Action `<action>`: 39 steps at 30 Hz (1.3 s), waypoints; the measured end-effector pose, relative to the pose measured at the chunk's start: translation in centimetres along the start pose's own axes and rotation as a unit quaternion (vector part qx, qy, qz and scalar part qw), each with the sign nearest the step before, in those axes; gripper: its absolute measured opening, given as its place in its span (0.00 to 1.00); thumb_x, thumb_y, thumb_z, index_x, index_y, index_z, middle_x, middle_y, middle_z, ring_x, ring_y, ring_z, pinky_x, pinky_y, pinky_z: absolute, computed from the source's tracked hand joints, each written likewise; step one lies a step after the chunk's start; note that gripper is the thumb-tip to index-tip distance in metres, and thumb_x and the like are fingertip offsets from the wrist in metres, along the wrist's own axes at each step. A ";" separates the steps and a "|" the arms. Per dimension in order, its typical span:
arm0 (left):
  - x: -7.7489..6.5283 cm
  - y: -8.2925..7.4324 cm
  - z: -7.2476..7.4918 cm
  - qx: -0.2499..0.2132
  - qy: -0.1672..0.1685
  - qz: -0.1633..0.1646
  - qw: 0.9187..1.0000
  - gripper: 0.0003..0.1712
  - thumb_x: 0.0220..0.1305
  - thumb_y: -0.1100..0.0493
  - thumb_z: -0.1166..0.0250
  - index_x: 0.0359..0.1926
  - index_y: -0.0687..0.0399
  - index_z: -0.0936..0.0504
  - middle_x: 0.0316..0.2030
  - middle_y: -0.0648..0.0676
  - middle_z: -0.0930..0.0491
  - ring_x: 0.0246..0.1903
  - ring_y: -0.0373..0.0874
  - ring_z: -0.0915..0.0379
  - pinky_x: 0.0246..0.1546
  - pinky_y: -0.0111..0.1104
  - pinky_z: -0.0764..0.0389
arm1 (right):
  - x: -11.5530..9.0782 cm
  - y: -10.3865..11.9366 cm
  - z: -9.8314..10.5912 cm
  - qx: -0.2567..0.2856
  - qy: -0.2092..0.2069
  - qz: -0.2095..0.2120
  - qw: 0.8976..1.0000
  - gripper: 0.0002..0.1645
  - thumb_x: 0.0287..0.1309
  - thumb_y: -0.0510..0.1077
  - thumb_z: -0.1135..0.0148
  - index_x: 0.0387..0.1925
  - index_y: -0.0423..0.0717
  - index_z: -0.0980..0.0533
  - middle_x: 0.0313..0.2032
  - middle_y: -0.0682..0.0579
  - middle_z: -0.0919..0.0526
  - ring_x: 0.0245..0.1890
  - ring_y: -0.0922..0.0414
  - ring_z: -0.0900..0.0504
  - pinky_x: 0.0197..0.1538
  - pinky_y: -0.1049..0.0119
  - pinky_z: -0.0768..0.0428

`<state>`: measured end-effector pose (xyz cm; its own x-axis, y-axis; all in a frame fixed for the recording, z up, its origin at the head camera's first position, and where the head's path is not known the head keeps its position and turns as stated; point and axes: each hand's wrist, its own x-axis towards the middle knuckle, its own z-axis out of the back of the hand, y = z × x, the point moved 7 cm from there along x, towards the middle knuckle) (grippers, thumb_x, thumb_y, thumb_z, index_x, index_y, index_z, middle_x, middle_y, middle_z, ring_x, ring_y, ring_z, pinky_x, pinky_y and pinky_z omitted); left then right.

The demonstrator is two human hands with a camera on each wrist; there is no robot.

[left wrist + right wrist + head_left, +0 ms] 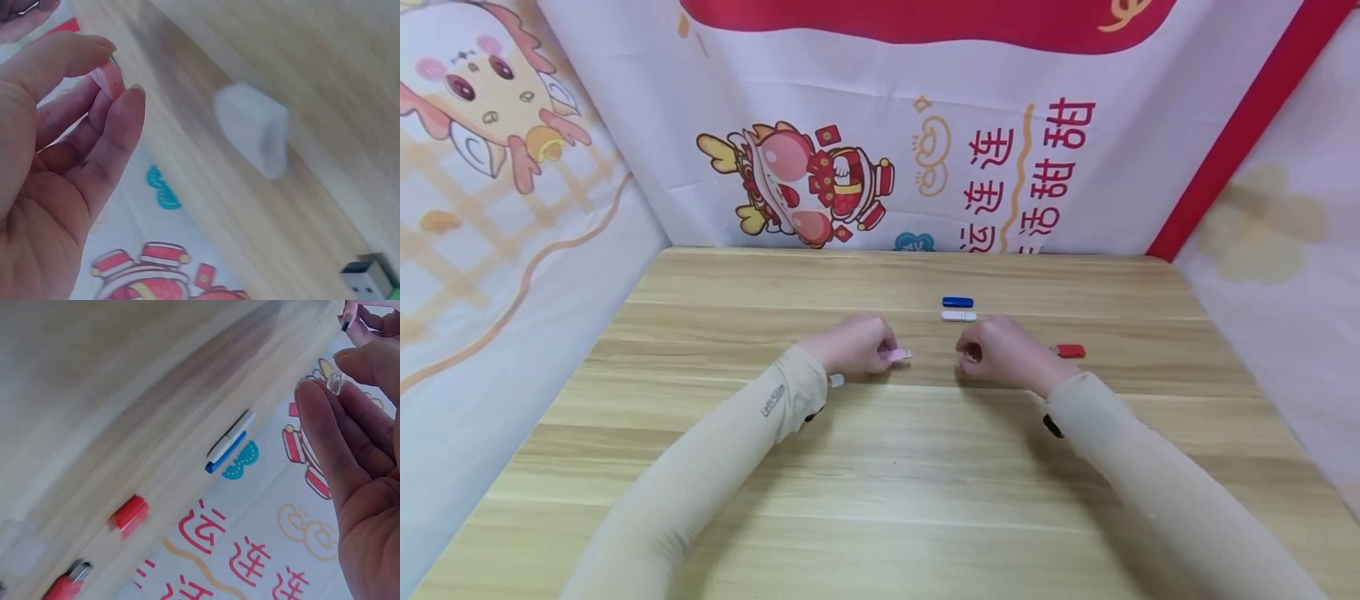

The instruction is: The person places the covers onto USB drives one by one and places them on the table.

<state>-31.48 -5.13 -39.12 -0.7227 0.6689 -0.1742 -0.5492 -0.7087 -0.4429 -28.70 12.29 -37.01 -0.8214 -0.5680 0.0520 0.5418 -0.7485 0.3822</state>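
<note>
The pink USB stick (pixel 894 355) is over the far half of the table (pixel 895 500), pinched in my left grip (pixel 856 343), its metal plug toward the right edge; my right grip (pixel 1000 354) pinches a small clear cap (pixel 335 383), apart from the plug. I judge this as capping: I should steady the stick, square the cap to the plug and push straight without twisting. I see no containers beyond caps, and I can't tell what the clear one holds. A red piece (pixel 130 515), perhaps a cap, lies near the red stick (pixel 1070 351) toward the right edge; a white stick (pixel 958 317) and blue stick (pixel 958 302) lie nearer the far edge.
</note>
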 end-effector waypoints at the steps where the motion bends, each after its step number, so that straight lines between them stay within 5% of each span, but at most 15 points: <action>1: -0.2 -0.4 0.0 0.003 -0.001 -0.008 1.000 0.06 0.62 0.60 0.30 0.40 0.54 0.12 0.29 0.45 0.18 0.28 0.40 0.23 0.32 0.28 0.20 | -0.5 0.1 0.1 0.000 -0.009 0.007 1.000 0.06 0.54 0.39 0.28 0.36 0.44 0.14 0.28 0.57 0.17 0.27 0.59 0.24 0.33 0.66 0.21; 8: -2.0 -3.5 0.0 0.030 -0.020 -0.066 0.997 0.05 0.63 0.59 0.30 0.39 0.54 0.13 0.29 0.44 0.19 0.27 0.36 0.25 0.32 0.25 0.22 | -4.0 1.0 0.7 -0.004 -0.040 0.028 0.999 0.10 0.51 0.36 0.25 0.38 0.40 0.14 0.31 0.54 0.14 0.28 0.63 0.21 0.35 0.68 0.17; 14: -4.2 -6.1 0.3 0.041 -0.073 -0.111 0.990 0.06 0.64 0.60 0.30 0.40 0.57 0.13 0.30 0.48 0.17 0.26 0.37 0.26 0.31 0.25 0.22 | -6.4 1.6 1.0 0.012 -0.036 0.022 0.999 0.11 0.51 0.36 0.25 0.39 0.40 0.14 0.34 0.51 0.13 0.31 0.62 0.18 0.38 0.66 0.16; 26: -8.7 -9.9 -0.3 0.083 -0.140 -0.160 0.974 0.08 0.63 0.60 0.30 0.42 0.55 0.13 0.33 0.47 0.17 0.31 0.35 0.24 0.37 0.26 0.19 | -9.5 3.9 1.9 -0.001 -0.082 0.075 0.994 0.12 0.47 0.37 0.22 0.38 0.43 0.14 0.34 0.52 0.13 0.32 0.62 0.17 0.36 0.71 0.17; 39: -10.7 -12.7 -0.9 0.126 -0.164 -0.194 0.959 0.07 0.62 0.60 0.29 0.41 0.56 0.13 0.32 0.48 0.17 0.31 0.37 0.24 0.35 0.27 0.20 | -11.8 6.2 2.4 0.001 -0.128 0.137 0.982 0.13 0.45 0.38 0.21 0.36 0.43 0.13 0.34 0.52 0.13 0.32 0.61 0.15 0.36 0.70 0.16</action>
<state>-16.37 -3.06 -32.45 -0.5144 0.8157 0.2646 -0.8572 -0.4810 -0.1838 -16.06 15.21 -33.06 -0.6634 -0.6424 0.3837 0.7481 -0.5791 0.3239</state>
